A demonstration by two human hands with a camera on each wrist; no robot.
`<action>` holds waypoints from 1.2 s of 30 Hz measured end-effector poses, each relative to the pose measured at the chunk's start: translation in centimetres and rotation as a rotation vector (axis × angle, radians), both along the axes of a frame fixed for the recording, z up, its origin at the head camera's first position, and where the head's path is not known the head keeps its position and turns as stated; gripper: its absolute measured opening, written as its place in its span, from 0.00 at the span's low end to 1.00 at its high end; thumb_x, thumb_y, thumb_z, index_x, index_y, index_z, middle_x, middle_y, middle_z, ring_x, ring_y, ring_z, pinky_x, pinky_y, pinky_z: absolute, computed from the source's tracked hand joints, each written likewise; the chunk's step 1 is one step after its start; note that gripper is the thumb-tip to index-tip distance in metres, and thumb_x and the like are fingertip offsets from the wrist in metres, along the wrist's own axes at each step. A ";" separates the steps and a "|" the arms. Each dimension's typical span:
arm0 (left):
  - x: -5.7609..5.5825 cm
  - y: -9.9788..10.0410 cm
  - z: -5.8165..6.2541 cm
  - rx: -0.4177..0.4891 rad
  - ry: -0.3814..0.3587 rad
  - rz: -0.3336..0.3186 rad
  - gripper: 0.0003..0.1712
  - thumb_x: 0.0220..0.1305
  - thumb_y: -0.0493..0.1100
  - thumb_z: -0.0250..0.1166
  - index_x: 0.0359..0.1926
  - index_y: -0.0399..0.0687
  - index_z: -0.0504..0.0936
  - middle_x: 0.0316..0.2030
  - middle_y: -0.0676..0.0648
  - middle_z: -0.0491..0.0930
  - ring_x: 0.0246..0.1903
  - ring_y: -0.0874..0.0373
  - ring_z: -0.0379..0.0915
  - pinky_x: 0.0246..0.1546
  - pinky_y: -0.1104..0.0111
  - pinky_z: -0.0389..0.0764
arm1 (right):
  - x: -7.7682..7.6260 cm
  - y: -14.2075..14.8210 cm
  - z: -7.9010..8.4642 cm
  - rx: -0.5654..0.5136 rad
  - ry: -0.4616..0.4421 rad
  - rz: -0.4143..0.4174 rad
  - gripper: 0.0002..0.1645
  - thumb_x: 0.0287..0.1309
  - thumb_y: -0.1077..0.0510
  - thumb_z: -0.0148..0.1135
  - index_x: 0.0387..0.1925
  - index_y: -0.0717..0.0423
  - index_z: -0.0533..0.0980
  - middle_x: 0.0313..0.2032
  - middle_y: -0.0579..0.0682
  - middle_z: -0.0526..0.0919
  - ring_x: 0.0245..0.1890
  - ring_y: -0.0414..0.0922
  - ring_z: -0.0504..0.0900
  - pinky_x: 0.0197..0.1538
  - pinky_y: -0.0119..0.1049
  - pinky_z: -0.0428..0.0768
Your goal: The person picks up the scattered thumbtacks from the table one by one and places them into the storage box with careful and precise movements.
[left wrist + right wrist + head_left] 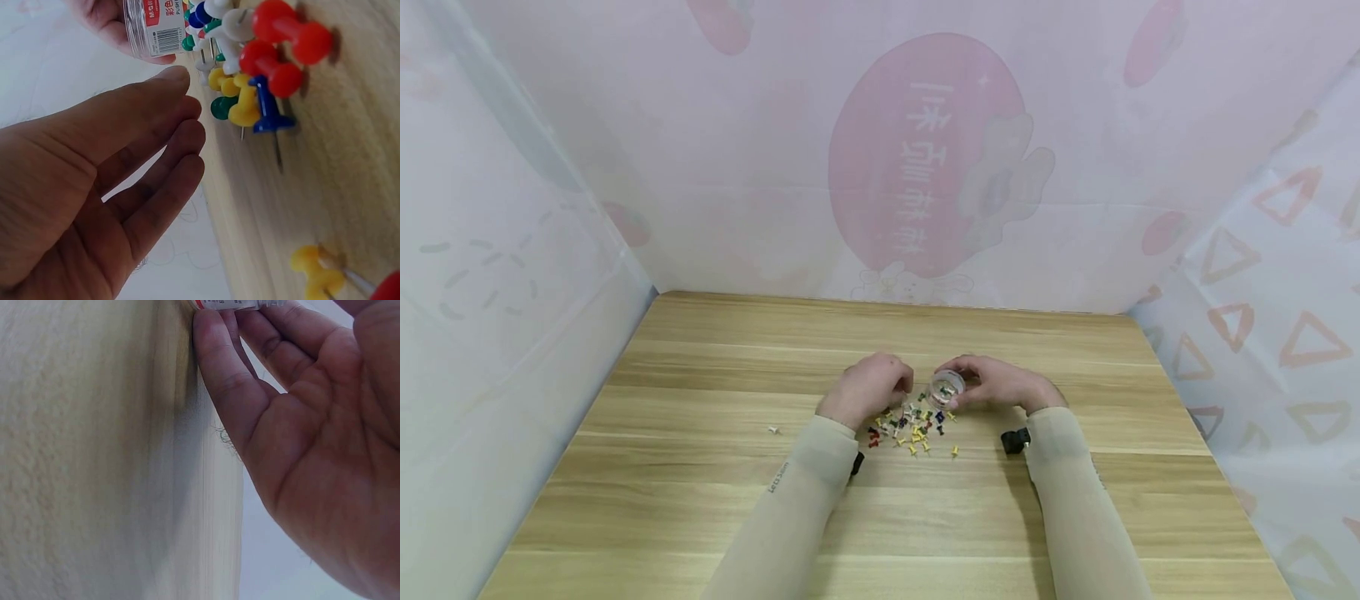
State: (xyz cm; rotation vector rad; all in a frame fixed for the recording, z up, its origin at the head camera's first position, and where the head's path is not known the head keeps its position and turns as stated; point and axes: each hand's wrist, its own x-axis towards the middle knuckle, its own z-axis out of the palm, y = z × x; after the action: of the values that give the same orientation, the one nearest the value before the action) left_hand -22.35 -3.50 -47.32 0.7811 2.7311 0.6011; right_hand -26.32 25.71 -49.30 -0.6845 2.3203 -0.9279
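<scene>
My right hand [1002,382] holds a small clear plastic tub [946,388] between thumb and fingers, and a few push pins lie inside it. In the left wrist view the tub shows a red and white label [164,28] with a barcode. Beside it, my left hand [868,387] reaches over a pile of push pins [917,432] in red, yellow, blue, white and green. Its thumb and fingertips [178,76] are close together at the pile's edge, with no pin showing between them. The right wrist view catches only the tub's lower edge at the right fingertips [209,325].
A single white push pin [773,430] lies apart to the left on the wooden table [700,500]. One yellow pin [955,451] sits at the pile's near right side, its kind sharp-tipped. Printed cloth walls [760,167] enclose the table's back and sides.
</scene>
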 end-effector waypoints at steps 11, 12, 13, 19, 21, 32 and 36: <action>0.2 0.1 -0.3 -0.012 -0.027 -0.018 0.04 0.78 0.36 0.79 0.43 0.49 0.95 0.44 0.51 0.94 0.46 0.57 0.87 0.58 0.58 0.92 | 0.1 0.0 0.2 -0.018 -0.020 0.001 0.39 0.76 0.51 0.82 0.81 0.54 0.79 0.76 0.59 0.84 0.76 0.58 0.82 0.84 0.66 0.76; 0.1 0.1 -0.3 -0.015 -0.022 -0.020 0.04 0.78 0.36 0.79 0.42 0.50 0.95 0.43 0.51 0.94 0.45 0.58 0.86 0.57 0.59 0.92 | 0.1 0.0 0.1 -0.019 -0.021 0.001 0.39 0.76 0.51 0.82 0.81 0.54 0.79 0.76 0.59 0.84 0.76 0.58 0.82 0.84 0.66 0.76; 0.1 0.1 -0.3 -0.017 -0.016 -0.022 0.04 0.78 0.36 0.79 0.42 0.50 0.95 0.43 0.52 0.94 0.44 0.58 0.86 0.56 0.59 0.92 | 0.1 0.1 0.1 -0.018 -0.018 0.001 0.39 0.76 0.51 0.82 0.81 0.54 0.79 0.76 0.59 0.84 0.76 0.57 0.82 0.84 0.66 0.76; 0.0 0.4 -0.4 -0.017 0.001 -0.027 0.08 0.79 0.35 0.78 0.38 0.48 0.94 0.39 0.51 0.93 0.40 0.58 0.83 0.52 0.59 0.91 | 0.0 0.0 0.1 -0.014 -0.013 0.002 0.39 0.76 0.51 0.82 0.81 0.54 0.79 0.75 0.58 0.84 0.75 0.56 0.82 0.84 0.65 0.77; 0.1 0.5 -0.4 -0.020 0.007 -0.027 0.08 0.79 0.35 0.77 0.38 0.48 0.94 0.39 0.50 0.92 0.40 0.58 0.83 0.52 0.59 0.91 | 0.0 0.0 0.1 -0.017 -0.015 0.002 0.39 0.76 0.51 0.82 0.81 0.54 0.79 0.75 0.58 0.84 0.75 0.56 0.82 0.84 0.64 0.77; -0.2 0.7 -0.2 0.007 0.090 -0.022 0.06 0.83 0.37 0.74 0.45 0.48 0.96 0.44 0.50 0.94 0.43 0.59 0.85 0.49 0.64 0.92 | 0.1 0.1 0.0 -0.015 -0.016 0.001 0.40 0.76 0.50 0.82 0.82 0.55 0.77 0.75 0.59 0.84 0.76 0.58 0.81 0.84 0.66 0.77; -0.2 0.9 0.0 0.042 0.140 -0.014 0.05 0.83 0.39 0.74 0.49 0.48 0.97 0.47 0.50 0.94 0.45 0.59 0.88 0.51 0.64 0.93 | 0.1 0.1 0.1 -0.014 -0.014 0.005 0.40 0.76 0.50 0.81 0.82 0.56 0.78 0.75 0.59 0.84 0.76 0.59 0.81 0.84 0.67 0.77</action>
State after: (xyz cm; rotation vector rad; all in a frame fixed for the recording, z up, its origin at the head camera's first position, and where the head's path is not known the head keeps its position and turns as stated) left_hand -22.56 -2.58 -47.31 0.8826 2.8447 0.6248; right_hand -26.23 25.80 -49.24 -0.6870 2.3004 -0.9449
